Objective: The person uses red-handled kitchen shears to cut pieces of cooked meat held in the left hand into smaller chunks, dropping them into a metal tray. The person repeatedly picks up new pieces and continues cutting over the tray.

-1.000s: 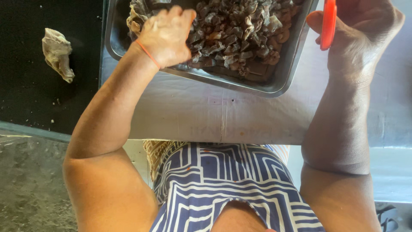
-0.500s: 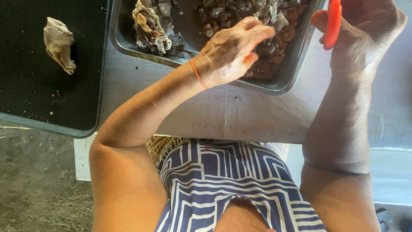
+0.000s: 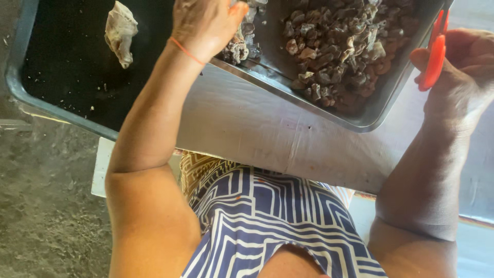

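My left hand (image 3: 203, 25) hovers over the left end of a metal tray (image 3: 329, 116), just above a dark clump of pieces (image 3: 236, 49). Its fingers curl downward, hiding whatever may be in them. A thin orange band circles that wrist. Many brown and grey lumpy pieces (image 3: 339, 51) are heaped in the tray. At the right edge my right hand (image 3: 463, 72) grips a red-handled tool (image 3: 436, 54), held upright beside the tray's right corner; its working end is out of view.
A black tray (image 3: 56, 77) lies at the left with one pale crumpled piece (image 3: 121, 31) in it. Both trays rest on a grey table surface (image 3: 257, 134). My blue-and-white patterned clothing (image 3: 267, 221) fills the lower middle, above a rough floor (image 3: 46, 216).
My left hand went from the tray's left side to its middle, then back left over the clump. The view shifted, bringing the black tray further in. The right hand stayed put.
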